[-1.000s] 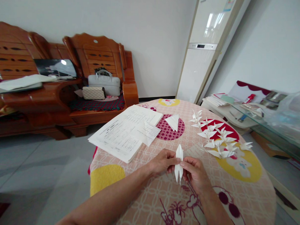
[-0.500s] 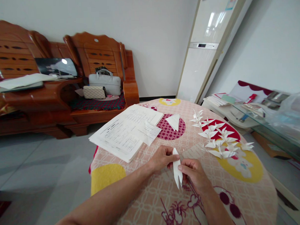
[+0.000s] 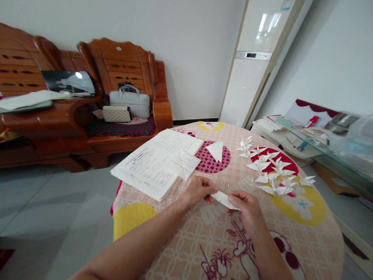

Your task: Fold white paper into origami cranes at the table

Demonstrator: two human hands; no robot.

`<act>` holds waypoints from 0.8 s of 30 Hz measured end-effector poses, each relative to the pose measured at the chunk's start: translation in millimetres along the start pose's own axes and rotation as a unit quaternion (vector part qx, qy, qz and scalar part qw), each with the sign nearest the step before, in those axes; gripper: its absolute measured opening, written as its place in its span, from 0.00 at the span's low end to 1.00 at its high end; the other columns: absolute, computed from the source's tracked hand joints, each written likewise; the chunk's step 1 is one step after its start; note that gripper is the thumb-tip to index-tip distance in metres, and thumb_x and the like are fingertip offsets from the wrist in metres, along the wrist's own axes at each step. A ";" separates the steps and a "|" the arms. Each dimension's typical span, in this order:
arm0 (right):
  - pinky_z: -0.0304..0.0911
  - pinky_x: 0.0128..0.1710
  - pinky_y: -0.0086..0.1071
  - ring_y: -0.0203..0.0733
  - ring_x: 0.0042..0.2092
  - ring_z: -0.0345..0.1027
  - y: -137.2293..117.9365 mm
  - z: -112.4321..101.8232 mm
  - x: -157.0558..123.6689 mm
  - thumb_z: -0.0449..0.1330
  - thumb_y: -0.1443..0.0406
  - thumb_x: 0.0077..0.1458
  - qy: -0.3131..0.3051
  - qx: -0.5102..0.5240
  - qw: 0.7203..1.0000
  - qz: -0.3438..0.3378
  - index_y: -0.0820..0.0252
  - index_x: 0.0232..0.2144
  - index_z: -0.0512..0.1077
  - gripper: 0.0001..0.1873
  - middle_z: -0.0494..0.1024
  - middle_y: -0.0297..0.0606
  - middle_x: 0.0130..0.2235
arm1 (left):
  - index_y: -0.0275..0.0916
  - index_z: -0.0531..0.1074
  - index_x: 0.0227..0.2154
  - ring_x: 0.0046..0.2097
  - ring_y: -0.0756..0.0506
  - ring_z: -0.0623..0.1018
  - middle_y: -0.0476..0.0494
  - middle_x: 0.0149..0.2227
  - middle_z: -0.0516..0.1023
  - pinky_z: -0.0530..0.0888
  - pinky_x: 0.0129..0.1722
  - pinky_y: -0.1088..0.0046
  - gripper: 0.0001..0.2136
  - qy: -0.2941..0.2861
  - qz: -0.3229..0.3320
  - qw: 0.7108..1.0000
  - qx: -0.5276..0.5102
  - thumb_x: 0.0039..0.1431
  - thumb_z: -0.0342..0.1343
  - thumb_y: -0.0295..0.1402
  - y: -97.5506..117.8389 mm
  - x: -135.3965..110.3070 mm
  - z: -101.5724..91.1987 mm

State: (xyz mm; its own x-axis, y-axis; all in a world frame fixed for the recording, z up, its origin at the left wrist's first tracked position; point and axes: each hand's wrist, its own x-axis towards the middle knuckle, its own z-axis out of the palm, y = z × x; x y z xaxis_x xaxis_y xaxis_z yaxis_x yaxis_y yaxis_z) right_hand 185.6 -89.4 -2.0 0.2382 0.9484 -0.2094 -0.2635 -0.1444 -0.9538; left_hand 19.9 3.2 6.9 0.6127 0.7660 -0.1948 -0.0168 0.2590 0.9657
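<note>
A strip-like piece of folded white paper [image 3: 224,199] is stretched between my two hands above the patterned tablecloth [image 3: 190,246]. My left hand [image 3: 201,190] pinches its left end. My right hand [image 3: 244,203] has the right end between thumb and fingers. The strip slants down toward the right, and its ends are partly hidden by my fingers. Several folded white paper cranes [image 3: 271,169] stand to the right, beyond my right hand. Straight ahead lies a folded paper triangle [image 3: 216,150].
A stack of printed sheets [image 3: 151,170] covers the table's left part, with a smaller loose paper piece [image 3: 187,164] on it. Wooden chairs [image 3: 123,68] with bags stand behind. A glass-topped side table [image 3: 324,147] bearing papers and a plastic bag is at the right.
The folded paper has turned from upright, its split points toward me, to lying slantwise between my hands. My right hand has moved slightly right, and my left slightly left.
</note>
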 end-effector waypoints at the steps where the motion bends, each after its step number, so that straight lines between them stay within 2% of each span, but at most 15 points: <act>1: 0.64 0.21 0.28 0.37 0.21 0.69 -0.2 0.1 0.4 0.70 0.59 0.39 0.008 0.018 1.000 -0.006 0.62 0.29 0.76 0.15 0.78 0.34 0.22 | 0.33 0.71 0.23 0.18 0.53 0.72 0.49 0.18 0.73 0.69 0.19 0.79 0.14 0.014 0.012 1.000 -0.005 0.44 0.65 0.39 -0.3 0.1 1.1; 4: 0.67 0.23 0.30 0.38 0.22 0.70 -0.1 2.8 0.6 0.72 0.60 0.38 0.012 0.060 0.998 -0.003 0.63 0.33 0.77 0.18 0.79 0.36 0.24 | 0.32 0.71 0.25 0.19 0.53 0.73 0.49 0.19 0.74 0.72 0.22 0.78 0.15 0.040 0.047 0.998 -0.024 0.44 0.65 0.40 0.1 -1.2 6.4; 7: 0.68 0.22 0.29 0.38 0.23 0.71 1.2 4.8 1.0 0.73 0.61 0.36 0.025 0.104 0.994 0.009 0.63 0.27 0.76 0.16 0.79 0.36 0.23 | 0.33 0.71 0.27 0.22 0.51 0.75 0.48 0.21 0.75 0.74 0.24 0.76 0.15 0.035 0.052 0.997 -0.039 0.44 0.66 0.39 1.8 -4.1 10.4; 10: 0.68 0.24 0.28 0.37 0.24 0.71 2.6 3.4 2.6 0.74 0.62 0.34 0.058 0.134 0.989 -0.002 0.63 0.24 0.76 0.14 0.79 0.36 0.23 | 0.33 0.70 0.28 0.23 0.49 0.76 0.47 0.21 0.76 0.74 0.24 0.75 0.15 0.003 0.022 0.999 -0.029 0.42 0.66 0.38 2.6 -6.5 10.7; 12: 0.68 0.23 0.27 0.36 0.24 0.71 3.3 1.3 3.8 0.74 0.62 0.35 0.067 0.118 0.991 -0.015 0.63 0.24 0.77 0.13 0.79 0.35 0.23 | 0.32 0.71 0.27 0.22 0.50 0.75 0.48 0.21 0.75 0.72 0.23 0.76 0.15 -0.036 -0.010 0.999 -0.002 0.42 0.66 0.38 2.1 -6.8 9.6; 16: 0.65 0.21 0.26 0.35 0.22 0.69 4.5 -1.6 4.6 0.72 0.60 0.38 0.032 0.046 0.998 -0.013 0.64 0.24 0.77 0.13 0.78 0.35 0.21 | 0.31 0.73 0.24 0.21 0.54 0.70 0.50 0.19 0.72 0.65 0.21 0.80 0.14 -0.061 -0.013 0.997 0.049 0.44 0.64 0.40 -0.7 -4.6 6.6; 20: 0.63 0.20 0.26 0.36 0.21 0.68 6.2 -0.9 3.7 0.71 0.59 0.40 -0.020 0.004 1.000 0.016 0.64 0.23 0.77 0.14 0.77 0.37 0.20 | 0.30 0.73 0.22 0.20 0.54 0.68 0.50 0.18 0.70 0.64 0.20 0.79 0.15 -0.079 -0.034 0.995 0.049 0.43 0.64 0.41 -2.5 -2.9 4.6; 24: 0.63 0.20 0.26 0.36 0.21 0.68 8.0 1.7 3.7 0.71 0.58 0.41 -0.022 0.000 1.000 0.015 0.64 0.26 0.77 0.14 0.78 0.37 0.21 | 0.31 0.71 0.19 0.18 0.55 0.65 0.51 0.15 0.68 0.61 0.18 0.79 0.13 -0.061 -0.041 0.997 0.026 0.41 0.65 0.38 -3.6 -3.0 6.7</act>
State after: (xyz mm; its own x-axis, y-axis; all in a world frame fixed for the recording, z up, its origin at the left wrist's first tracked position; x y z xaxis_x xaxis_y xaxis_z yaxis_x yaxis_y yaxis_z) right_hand 182.8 -86.6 -10.1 0.1896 0.9551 -0.2279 -0.2697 -0.1725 -0.9474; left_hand 23.4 -4.0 5.2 0.7015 0.6660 -0.2539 0.0767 0.2836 0.9559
